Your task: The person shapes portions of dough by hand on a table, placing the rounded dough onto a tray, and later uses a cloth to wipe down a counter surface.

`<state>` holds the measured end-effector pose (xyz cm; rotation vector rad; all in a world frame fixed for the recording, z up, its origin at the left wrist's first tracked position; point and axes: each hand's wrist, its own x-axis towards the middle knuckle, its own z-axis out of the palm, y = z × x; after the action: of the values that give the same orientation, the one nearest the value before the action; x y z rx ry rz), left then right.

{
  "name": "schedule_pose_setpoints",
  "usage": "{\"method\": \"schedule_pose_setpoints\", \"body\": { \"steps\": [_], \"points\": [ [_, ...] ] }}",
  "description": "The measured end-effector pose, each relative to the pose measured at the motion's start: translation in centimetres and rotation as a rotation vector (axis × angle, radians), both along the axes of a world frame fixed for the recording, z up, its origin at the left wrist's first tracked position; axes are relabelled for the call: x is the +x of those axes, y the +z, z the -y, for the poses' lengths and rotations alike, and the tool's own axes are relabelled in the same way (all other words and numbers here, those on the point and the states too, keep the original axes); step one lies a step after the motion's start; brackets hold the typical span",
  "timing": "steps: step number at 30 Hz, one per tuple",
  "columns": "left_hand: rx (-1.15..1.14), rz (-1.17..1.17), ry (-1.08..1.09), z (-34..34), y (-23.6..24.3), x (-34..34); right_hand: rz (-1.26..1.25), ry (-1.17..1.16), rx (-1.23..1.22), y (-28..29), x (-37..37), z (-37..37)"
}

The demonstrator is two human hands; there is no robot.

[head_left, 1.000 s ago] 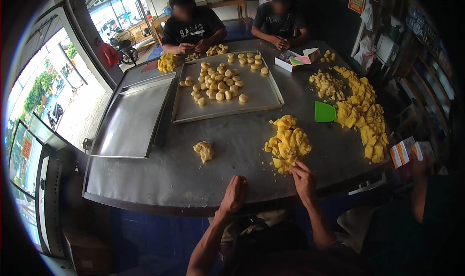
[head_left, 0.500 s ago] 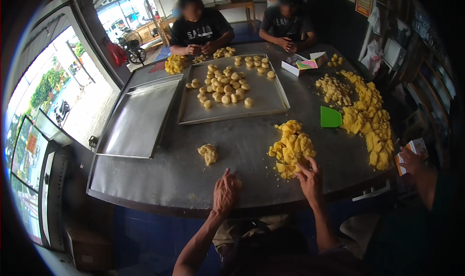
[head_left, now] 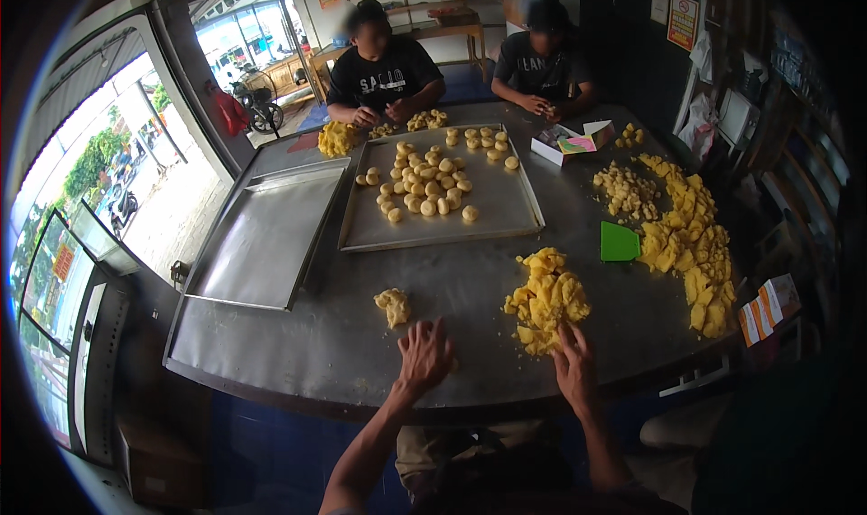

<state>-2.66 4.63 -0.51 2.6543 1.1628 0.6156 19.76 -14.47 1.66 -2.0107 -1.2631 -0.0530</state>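
My left hand (head_left: pixel 423 360) is palm down low over the near part of the metal table, its fingers extended and slightly apart. A small pale bit of dough (head_left: pixel 454 366) shows at its right side, mostly covered by the hand. Just beyond those fingers lies a lump of pale dough (head_left: pixel 393 306). My right hand (head_left: pixel 575 366) reaches the near edge of a crumbly yellow pile (head_left: pixel 547 303), fingers stretched out and touching it. Whether any yellow bit sits between those fingertips is not visible.
Round dough balls (head_left: pixel 424 185) sit on a large baking tray (head_left: pixel 388 240); another tray (head_left: pixel 262 235) is left of it. Rightward are a green scraper (head_left: pixel 619 241), yellow chunks (head_left: pixel 691 253), pale pieces (head_left: pixel 625 191) and a box (head_left: pixel 768 309). Two people work across the table (head_left: pixel 298 361).
The view has tilted slightly. My left hand's fingers have spread a little, and my right hand's fingers have drawn closer together at the pile. Another person's hand has left the box at right.
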Motion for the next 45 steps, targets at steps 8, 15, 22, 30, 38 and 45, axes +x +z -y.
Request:
{"method": "schedule_pose_setpoints", "body": {
  "steps": [8,15,22,30,38,45],
  "points": [
    [-0.084,0.300,-0.229,-1.2,5.6,-1.1,-0.069,-0.096,-0.166,0.9,-0.6,-1.2],
    [-0.086,0.191,-0.086,-12.4,0.0,-4.1,-0.226,-0.007,-0.079,0.7,2.4,-0.8],
    [-0.160,0.251,0.263,-10.3,0.3,-5.6,0.107,-0.078,-0.022,-1.0,1.5,1.2],
    [-0.624,0.845,0.110,-9.9,0.2,-7.2,-0.027,-0.031,-0.099,-0.3,0.0,-0.1],
    [-0.556,0.713,0.305,-10.0,1.9,-5.4,0.029,0.054,-0.196,-0.4,2.0,-0.7],
    [-0.580,0.891,0.353,-11.2,-1.1,-5.6,0.191,-0.052,-0.119,-3.1,3.4,0.5]
  ]
}}
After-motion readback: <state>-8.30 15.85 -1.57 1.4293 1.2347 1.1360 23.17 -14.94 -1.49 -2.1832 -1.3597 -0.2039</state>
